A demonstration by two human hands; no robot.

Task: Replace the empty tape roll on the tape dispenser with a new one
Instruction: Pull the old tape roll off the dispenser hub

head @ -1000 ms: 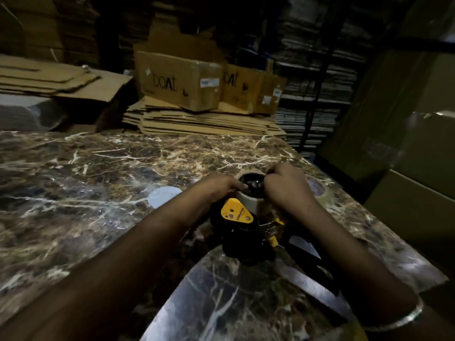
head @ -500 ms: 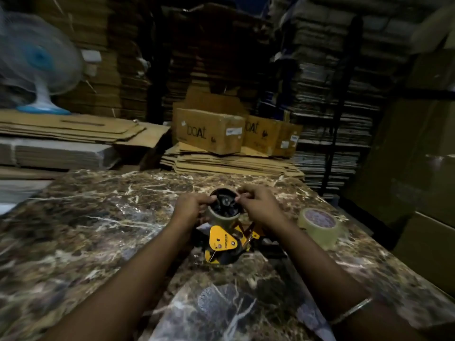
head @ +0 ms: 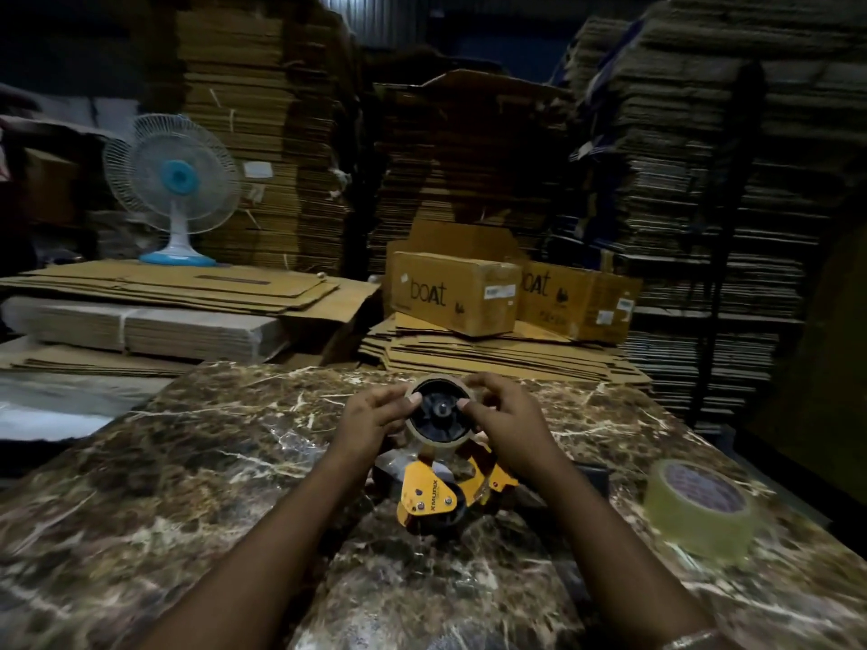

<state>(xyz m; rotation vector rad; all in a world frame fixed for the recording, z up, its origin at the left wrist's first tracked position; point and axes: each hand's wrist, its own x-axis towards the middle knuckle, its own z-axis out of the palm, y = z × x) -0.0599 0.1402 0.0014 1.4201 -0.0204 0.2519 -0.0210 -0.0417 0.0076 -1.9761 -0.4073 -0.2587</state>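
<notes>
Cardboard core, pinched by left grip and right grip, has lifted clear above the dispenser, with the new roll waiting off right.

The marble table has lots of bare room on the left, near and far. In the middle, the tape dispenser and both arms block the way, and a full tape roll sits near the right edge. Past the far edge, stacked cardboard and boxes make a wall.
</notes>
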